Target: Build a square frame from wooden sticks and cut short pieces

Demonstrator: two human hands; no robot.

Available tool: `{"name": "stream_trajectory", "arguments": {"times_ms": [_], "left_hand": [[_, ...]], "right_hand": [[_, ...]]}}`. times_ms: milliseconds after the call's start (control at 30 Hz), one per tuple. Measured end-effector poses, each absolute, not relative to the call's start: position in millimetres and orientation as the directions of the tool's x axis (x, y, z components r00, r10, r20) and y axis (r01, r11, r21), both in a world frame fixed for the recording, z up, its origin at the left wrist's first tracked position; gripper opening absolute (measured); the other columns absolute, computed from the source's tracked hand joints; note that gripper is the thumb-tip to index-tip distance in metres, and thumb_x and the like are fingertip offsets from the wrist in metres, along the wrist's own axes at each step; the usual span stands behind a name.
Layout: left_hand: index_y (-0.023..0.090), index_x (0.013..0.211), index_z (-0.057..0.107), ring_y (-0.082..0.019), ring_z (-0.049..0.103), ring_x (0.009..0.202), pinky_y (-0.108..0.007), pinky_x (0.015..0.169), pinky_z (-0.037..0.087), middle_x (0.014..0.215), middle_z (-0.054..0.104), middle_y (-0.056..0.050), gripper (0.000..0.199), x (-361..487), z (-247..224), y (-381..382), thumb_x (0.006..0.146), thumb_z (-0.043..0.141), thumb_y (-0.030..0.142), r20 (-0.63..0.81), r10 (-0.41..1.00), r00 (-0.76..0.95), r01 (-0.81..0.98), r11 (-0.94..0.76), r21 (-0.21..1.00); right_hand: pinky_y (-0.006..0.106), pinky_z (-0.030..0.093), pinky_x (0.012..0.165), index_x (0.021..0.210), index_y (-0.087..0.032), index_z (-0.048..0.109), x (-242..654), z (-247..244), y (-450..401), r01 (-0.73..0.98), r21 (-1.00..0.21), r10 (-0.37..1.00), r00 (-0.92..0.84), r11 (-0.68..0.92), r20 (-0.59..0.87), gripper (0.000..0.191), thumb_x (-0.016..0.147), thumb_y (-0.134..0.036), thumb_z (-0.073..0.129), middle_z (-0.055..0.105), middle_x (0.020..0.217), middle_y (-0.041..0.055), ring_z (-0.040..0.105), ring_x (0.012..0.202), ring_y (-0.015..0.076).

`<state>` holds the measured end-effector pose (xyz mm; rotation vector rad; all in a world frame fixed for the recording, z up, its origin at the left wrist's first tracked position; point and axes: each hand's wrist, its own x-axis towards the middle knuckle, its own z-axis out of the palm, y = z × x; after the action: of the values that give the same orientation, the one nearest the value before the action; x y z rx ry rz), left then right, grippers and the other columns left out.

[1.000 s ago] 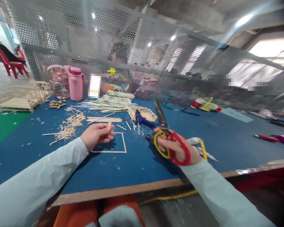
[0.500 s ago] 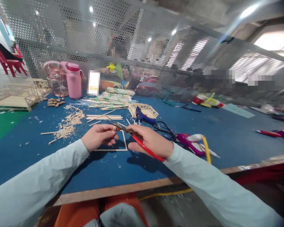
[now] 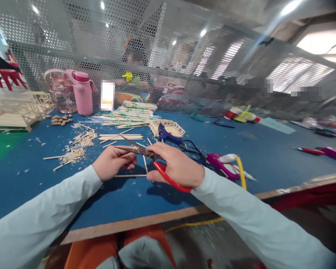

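My right hand (image 3: pixel 177 164) grips red-handled scissors (image 3: pixel 172 180), whose dark blades are spread apart and point left over my left hand. My left hand (image 3: pixel 112 163) is closed in a pinch beside the blades. A short pale wooden stick shows at its fingertips, partly hidden by the blades. On the table below lies a thin frame of wooden sticks (image 3: pixel 131 175); my hands cover part of it. Behind my hands, several loose sticks (image 3: pixel 120 137) lie side by side. A blue glue gun (image 3: pixel 169 136) rests against a small stick-built tray (image 3: pixel 176 128).
Stick offcuts (image 3: pixel 78 147) are heaped to the left, near peanuts (image 3: pixel 61 120) and a pink bottle (image 3: pixel 83 93). Bundled sticks (image 3: pixel 134 112) lie farther back. Stick models (image 3: pixel 11 114) stand far left. A purple-and-white glue gun (image 3: pixel 224 164) with a yellow cord lies right. Perforated metal sheeting (image 3: pixel 95 45) rises behind.
The scissor blades have spread wider and now reach farther left across my left hand's fingertips. Both hands stay close together, and the whole view has shifted slightly.
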<state>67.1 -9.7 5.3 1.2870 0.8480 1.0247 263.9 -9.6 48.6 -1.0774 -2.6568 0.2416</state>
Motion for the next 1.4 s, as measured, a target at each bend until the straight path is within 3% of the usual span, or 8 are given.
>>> {"name": "stream_trajectory", "arguments": {"times_ms": [100, 233, 367, 533, 833, 1033, 1233, 1400], "left_hand": [[0.015, 0.064, 0.066, -0.010, 0.053, 0.051, -0.020, 0.050, 0.044, 0.055, 0.059, 0.001, 0.012, 66, 7, -11, 0.064, 0.069, 0.027, 0.151, 0.927, 0.342, -0.085, -0.130, 0.988], [0.016, 0.062, 0.065, -0.010, 0.052, 0.052, -0.021, 0.052, 0.043, 0.056, 0.058, 0.000, 0.009, 64, 6, -11, 0.069, 0.063, 0.022, 0.241, 0.910, 0.338, -0.031, -0.245, 0.969], [0.016, 0.062, 0.066, -0.010, 0.049, 0.051, -0.020, 0.052, 0.042, 0.054, 0.056, 0.001, 0.008, 65, 5, -12, 0.068, 0.061, 0.020, 0.285, 0.908, 0.306, 0.033, -0.309, 0.950], [0.016, 0.052, 0.062, -0.010, 0.048, 0.049, -0.021, 0.051, 0.044, 0.050, 0.054, 0.001, 0.015, 68, 9, -15, 0.066, 0.060, 0.020, 0.269, 0.931, 0.248, 0.039, -0.287, 0.957], [0.016, 0.053, 0.061, -0.009, 0.048, 0.047, -0.021, 0.050, 0.044, 0.050, 0.055, 0.001, 0.013, 68, 3, -9, 0.065, 0.062, 0.019, 0.211, 0.956, 0.204, 0.041, -0.224, 0.974], [0.017, 0.060, 0.064, -0.011, 0.049, 0.052, -0.021, 0.052, 0.044, 0.056, 0.058, 0.000, 0.009, 66, -1, -9, 0.067, 0.061, 0.020, 0.300, 0.926, 0.228, 0.067, -0.323, 0.944], [0.017, 0.062, 0.064, -0.011, 0.050, 0.053, -0.020, 0.051, 0.043, 0.058, 0.059, 0.000, 0.011, 66, -3, -8, 0.071, 0.059, 0.021, 0.307, 0.930, 0.201, 0.006, -0.315, 0.949], [0.017, 0.064, 0.064, -0.012, 0.051, 0.056, -0.021, 0.054, 0.043, 0.060, 0.059, -0.001, 0.013, 63, -3, -9, 0.074, 0.056, 0.021, 0.345, 0.913, 0.219, 0.067, -0.367, 0.928]], "right_hand": [[0.034, 0.044, 0.076, 0.105, -0.012, 0.053, 263, 48, -11, 0.641, -0.226, 0.680, -0.696, 0.733, 0.231, 0.052, 0.069, -0.049, 0.064, 0.057, 0.096, 0.0118, 0.053, 0.085, 0.0219], [0.033, 0.043, 0.078, 0.103, -0.012, 0.054, 261, 45, -12, 0.623, -0.209, 0.657, -0.701, 0.754, 0.278, 0.029, 0.077, -0.025, 0.054, 0.058, 0.096, 0.0122, 0.052, 0.086, 0.0210], [0.033, 0.043, 0.076, 0.100, -0.012, 0.055, 260, 41, -10, 0.637, -0.166, 0.653, -0.694, 0.753, 0.302, 0.034, 0.067, -0.010, 0.047, 0.060, 0.093, 0.0119, 0.053, 0.084, 0.0216], [0.033, 0.045, 0.075, 0.102, -0.012, 0.056, 262, 39, -5, 0.654, -0.121, 0.657, -0.698, 0.747, 0.284, 0.036, 0.067, -0.014, 0.046, 0.063, 0.094, 0.0119, 0.056, 0.085, 0.0225], [0.032, 0.044, 0.075, 0.104, -0.013, 0.056, 266, 40, 4, 0.690, -0.055, 0.686, -0.704, 0.722, 0.184, 0.034, 0.072, -0.015, 0.045, 0.064, 0.097, 0.0123, 0.057, 0.087, 0.0221], [0.036, 0.042, 0.079, 0.103, -0.012, 0.053, 257, 47, 0, 0.651, -0.056, 0.646, -0.732, 0.757, 0.218, 0.032, 0.072, -0.016, 0.046, 0.058, 0.094, 0.0127, 0.051, 0.088, 0.0228], [0.037, 0.040, 0.082, 0.108, -0.010, 0.049, 256, 50, 0, 0.604, -0.100, 0.607, -0.752, 0.790, 0.256, 0.037, 0.072, -0.015, 0.047, 0.052, 0.097, 0.0128, 0.047, 0.090, 0.0225], [0.040, 0.038, 0.082, 0.108, -0.010, 0.050, 256, 53, -3, 0.627, -0.031, 0.613, -0.750, 0.779, 0.248, 0.037, 0.072, -0.018, 0.046, 0.051, 0.096, 0.0136, 0.045, 0.089, 0.0241]]}}
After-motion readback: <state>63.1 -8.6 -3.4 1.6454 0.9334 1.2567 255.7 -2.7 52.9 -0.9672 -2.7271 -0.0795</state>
